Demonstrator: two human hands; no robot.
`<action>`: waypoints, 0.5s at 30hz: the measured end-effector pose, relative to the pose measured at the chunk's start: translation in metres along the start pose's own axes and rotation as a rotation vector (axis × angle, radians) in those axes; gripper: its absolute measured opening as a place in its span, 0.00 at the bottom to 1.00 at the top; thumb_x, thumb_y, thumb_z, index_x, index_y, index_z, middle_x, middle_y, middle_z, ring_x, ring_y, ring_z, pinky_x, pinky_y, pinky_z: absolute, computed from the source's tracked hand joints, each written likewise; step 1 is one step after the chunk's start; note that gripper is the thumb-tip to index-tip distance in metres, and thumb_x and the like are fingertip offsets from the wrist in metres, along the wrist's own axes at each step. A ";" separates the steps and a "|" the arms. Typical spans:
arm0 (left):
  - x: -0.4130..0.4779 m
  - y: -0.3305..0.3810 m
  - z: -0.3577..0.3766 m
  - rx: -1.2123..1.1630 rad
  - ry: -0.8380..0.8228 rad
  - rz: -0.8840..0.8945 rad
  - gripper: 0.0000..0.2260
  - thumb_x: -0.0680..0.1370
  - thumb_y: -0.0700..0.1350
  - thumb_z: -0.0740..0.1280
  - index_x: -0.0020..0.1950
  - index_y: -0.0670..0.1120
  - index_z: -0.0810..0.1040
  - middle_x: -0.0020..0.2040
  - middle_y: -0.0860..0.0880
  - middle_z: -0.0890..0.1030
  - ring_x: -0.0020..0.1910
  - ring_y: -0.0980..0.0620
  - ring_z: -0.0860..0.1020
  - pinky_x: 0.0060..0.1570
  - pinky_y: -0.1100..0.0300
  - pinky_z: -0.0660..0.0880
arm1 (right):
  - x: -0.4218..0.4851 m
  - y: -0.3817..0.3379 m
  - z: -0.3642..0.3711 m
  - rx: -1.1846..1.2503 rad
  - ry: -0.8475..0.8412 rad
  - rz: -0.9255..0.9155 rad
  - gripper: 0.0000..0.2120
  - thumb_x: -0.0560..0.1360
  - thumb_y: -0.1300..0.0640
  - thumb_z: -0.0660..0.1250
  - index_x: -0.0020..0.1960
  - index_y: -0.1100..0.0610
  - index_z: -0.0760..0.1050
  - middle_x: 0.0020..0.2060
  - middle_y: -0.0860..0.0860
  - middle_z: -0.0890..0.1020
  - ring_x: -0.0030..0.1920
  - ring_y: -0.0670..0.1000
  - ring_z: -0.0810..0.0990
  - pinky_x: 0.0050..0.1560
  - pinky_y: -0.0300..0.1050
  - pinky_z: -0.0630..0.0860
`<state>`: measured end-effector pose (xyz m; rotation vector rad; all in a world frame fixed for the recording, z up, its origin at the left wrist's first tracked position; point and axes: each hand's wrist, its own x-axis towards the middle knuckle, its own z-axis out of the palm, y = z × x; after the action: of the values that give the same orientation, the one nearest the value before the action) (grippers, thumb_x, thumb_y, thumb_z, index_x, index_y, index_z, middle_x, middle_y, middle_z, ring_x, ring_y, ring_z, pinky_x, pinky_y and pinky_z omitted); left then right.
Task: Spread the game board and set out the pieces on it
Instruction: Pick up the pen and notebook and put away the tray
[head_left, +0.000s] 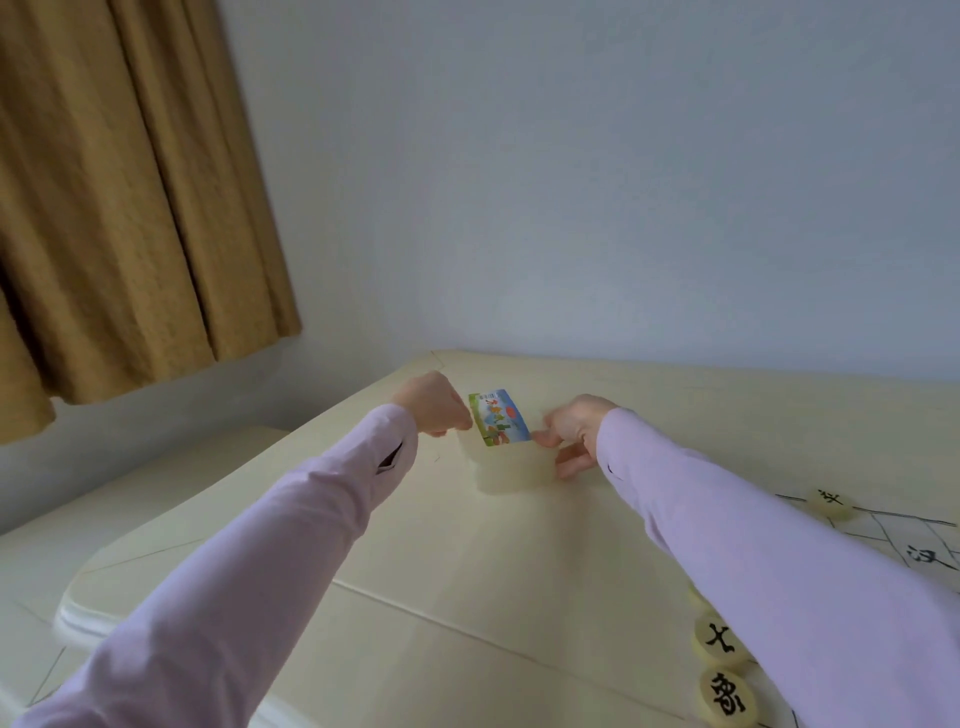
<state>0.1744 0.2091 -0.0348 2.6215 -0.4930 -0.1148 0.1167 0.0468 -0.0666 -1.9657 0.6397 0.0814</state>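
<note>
We held a small pale packet (511, 470) with both our hands. It sat on the cream surface (467, 571), well away from the game board (914, 540), to the left of it and farther back. Our left hand (434, 402) was curled and pinched the left edge of the packet's bright label (498, 417). Our right hand (571, 434) pinched the label's right corner. Three round pieces (719, 642) lay at the board's left edge.
</note>
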 end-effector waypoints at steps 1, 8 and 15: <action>0.000 -0.002 -0.002 0.058 0.050 0.012 0.13 0.74 0.46 0.69 0.57 0.44 0.82 0.39 0.50 0.79 0.40 0.52 0.76 0.36 0.64 0.71 | -0.001 0.000 -0.002 -0.008 -0.005 -0.007 0.21 0.74 0.63 0.69 0.66 0.59 0.72 0.43 0.56 0.75 0.44 0.59 0.80 0.56 0.56 0.78; 0.018 -0.028 0.008 0.064 -0.056 0.013 0.29 0.76 0.57 0.66 0.74 0.48 0.64 0.74 0.48 0.65 0.72 0.48 0.65 0.69 0.56 0.60 | -0.005 0.000 0.001 -0.104 -0.015 -0.060 0.13 0.76 0.62 0.66 0.60 0.62 0.75 0.45 0.57 0.77 0.42 0.57 0.79 0.54 0.56 0.79; 0.023 -0.028 0.004 0.104 -0.052 -0.056 0.26 0.74 0.60 0.66 0.59 0.39 0.77 0.56 0.45 0.76 0.50 0.47 0.73 0.47 0.59 0.67 | -0.008 -0.003 0.002 -0.015 -0.062 0.020 0.12 0.77 0.60 0.66 0.56 0.62 0.65 0.50 0.58 0.71 0.31 0.56 0.78 0.41 0.49 0.79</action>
<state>0.2042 0.2222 -0.0513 2.7410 -0.4549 -0.1808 0.1114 0.0527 -0.0627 -1.9637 0.6206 0.1594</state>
